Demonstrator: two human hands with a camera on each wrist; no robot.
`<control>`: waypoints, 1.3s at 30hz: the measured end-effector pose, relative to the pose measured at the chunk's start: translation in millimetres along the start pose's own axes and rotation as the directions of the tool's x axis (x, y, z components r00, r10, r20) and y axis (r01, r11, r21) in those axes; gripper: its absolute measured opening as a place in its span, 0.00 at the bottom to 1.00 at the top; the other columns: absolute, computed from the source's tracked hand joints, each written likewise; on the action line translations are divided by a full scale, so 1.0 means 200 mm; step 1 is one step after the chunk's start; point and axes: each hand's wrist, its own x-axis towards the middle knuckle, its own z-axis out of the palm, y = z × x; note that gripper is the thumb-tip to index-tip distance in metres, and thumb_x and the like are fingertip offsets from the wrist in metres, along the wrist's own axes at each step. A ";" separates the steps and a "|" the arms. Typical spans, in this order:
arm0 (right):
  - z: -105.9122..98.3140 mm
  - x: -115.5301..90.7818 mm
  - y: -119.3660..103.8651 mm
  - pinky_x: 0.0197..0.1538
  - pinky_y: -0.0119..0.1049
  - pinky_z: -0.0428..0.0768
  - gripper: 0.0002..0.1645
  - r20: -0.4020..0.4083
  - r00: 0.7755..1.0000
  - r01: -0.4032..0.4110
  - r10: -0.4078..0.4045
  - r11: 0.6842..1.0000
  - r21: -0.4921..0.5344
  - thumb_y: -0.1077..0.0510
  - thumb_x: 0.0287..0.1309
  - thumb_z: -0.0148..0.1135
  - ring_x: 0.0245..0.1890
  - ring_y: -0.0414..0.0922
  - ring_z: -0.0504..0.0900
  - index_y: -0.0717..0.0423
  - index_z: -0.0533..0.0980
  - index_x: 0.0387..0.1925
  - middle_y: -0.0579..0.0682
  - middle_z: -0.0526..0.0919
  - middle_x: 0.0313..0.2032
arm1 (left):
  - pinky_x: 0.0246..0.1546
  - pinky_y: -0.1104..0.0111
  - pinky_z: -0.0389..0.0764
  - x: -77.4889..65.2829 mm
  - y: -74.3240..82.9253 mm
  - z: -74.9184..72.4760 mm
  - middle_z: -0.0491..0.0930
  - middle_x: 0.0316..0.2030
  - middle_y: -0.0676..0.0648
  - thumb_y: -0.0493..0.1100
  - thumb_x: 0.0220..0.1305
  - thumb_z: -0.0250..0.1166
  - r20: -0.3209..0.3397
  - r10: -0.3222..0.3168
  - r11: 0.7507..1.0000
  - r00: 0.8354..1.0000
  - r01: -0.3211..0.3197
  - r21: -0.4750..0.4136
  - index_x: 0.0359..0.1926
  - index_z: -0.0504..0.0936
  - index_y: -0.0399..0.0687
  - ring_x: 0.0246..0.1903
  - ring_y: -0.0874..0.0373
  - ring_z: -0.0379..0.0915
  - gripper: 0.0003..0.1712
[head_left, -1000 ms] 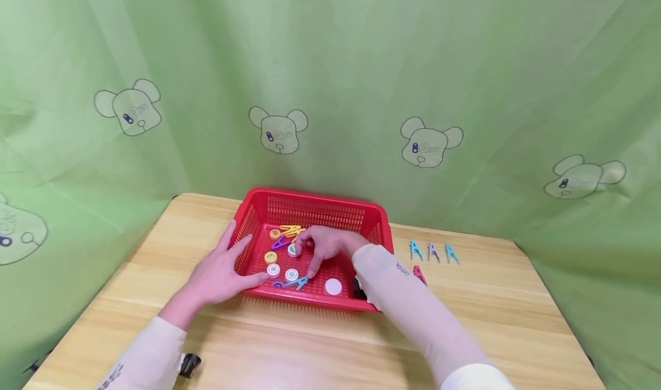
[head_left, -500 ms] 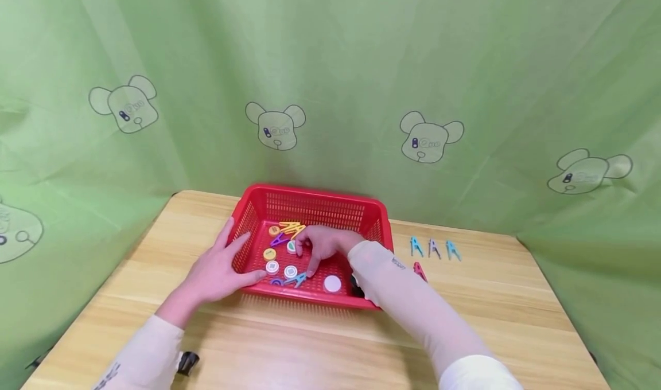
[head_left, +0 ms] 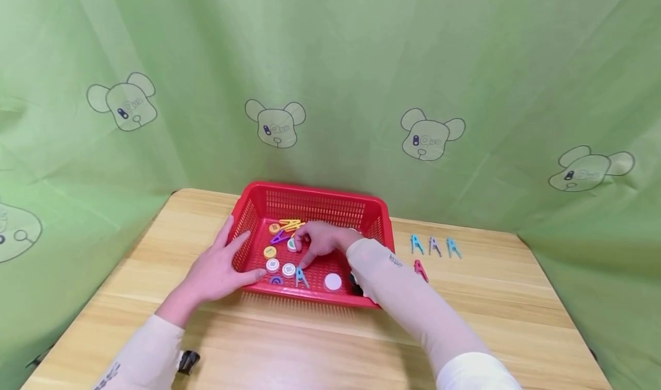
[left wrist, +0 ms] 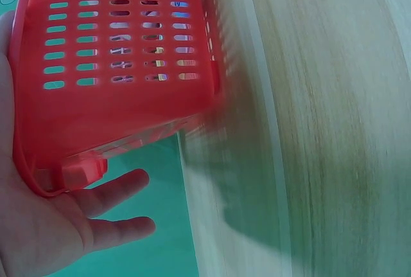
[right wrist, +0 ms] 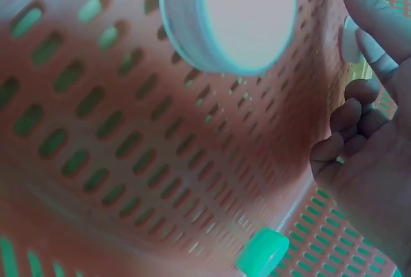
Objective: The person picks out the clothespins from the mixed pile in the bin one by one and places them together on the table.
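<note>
My right hand (head_left: 321,242) reaches down into a red plastic basket (head_left: 330,192). Its thumb tip touches a light-blue clothespin (head_left: 300,276), while the index fingertip is at a white bottle cap with a green mark (head_left: 291,245). In the right wrist view the other fingers are bent toward the palm, and a gap shows between thumb and index. My left hand (head_left: 217,268) rests at the basket's left side, fingers spread, thumb over the front rim. Seen from the left wrist, two fingers (left wrist: 115,193) extend past the basket corner.
More bottle caps lie in the basket, among them a plain white one (head_left: 333,282) and a yellow one (head_left: 270,252), with a purple clothespin (head_left: 279,238) and yellow clothespins (head_left: 290,224). On the table at right lie a red clothespin (head_left: 420,270) and several blue and purple ones (head_left: 435,246).
The light-blue clothespin in the basket has swung from a slant to nearly straight, legs toward the front rim, with my right thumb shifting slightly left. My left hand stays at the basket's side.
</note>
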 end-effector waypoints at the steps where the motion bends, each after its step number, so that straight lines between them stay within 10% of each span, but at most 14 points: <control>1: 0.00 0.01 0.00 0.36 0.32 0.70 0.21 -0.003 1.000 0.006 -0.006 1.000 -0.001 0.52 0.42 0.84 0.31 0.40 0.71 0.55 0.80 0.33 0.46 0.75 0.28 | 0.53 0.37 0.73 0.00 0.00 0.00 0.36 0.78 0.38 0.73 0.51 0.69 -0.001 -0.001 1.000 1.000 0.001 -0.001 0.74 0.62 0.40 0.68 0.29 0.55 0.61; 24: 0.02 0.04 -0.02 0.34 0.31 0.71 0.27 -0.020 0.998 0.065 -0.067 0.994 -0.086 0.41 0.40 0.84 0.28 0.40 0.72 0.54 0.78 0.29 0.44 0.77 0.24 | 0.53 0.38 0.73 0.00 0.00 0.00 0.36 0.78 0.38 0.71 0.52 0.70 -0.001 -0.006 1.000 1.000 0.006 0.004 0.74 0.64 0.40 0.66 0.29 0.59 0.58; 39: -0.01 0.00 -0.06 0.44 0.33 0.74 0.26 0.162 0.982 0.077 -0.095 0.990 0.118 0.62 0.39 0.84 0.41 0.46 0.72 0.51 0.84 0.44 0.52 0.81 0.41 | 0.53 0.38 0.74 0.01 0.00 0.00 0.36 0.78 0.38 0.68 0.54 0.71 -0.001 -0.015 1.000 1.000 0.015 0.006 0.73 0.65 0.40 0.66 0.30 0.59 0.55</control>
